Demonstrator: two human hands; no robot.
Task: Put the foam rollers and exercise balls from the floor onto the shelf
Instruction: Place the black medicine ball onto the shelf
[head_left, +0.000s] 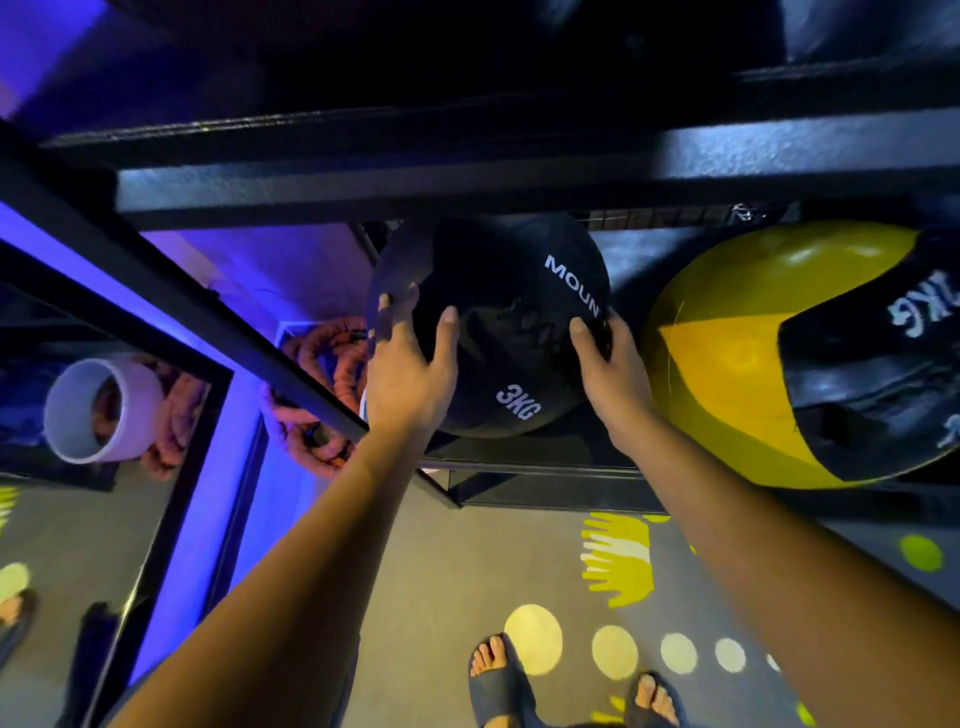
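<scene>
A black exercise ball (509, 291) marked 3KG sits at the left end of a low tier of the black metal shelf (519, 187). My left hand (410, 364) grips its left side, fingers spread and curled over the surface. On the ball's right side, my right hand (610, 364) grips with the thumb on top. Right of it on the same tier lies a larger yellow and black exercise ball (753, 374), close to my right hand. No foam roller is visible.
Orange battle rope (322, 364) lies coiled on the floor left of the shelf. A mirror (78, 467) on the left reflects a white cylinder (98, 410). Shelf bars cross above the balls. My sandalled feet (498, 675) stand on grey floor with yellow dots.
</scene>
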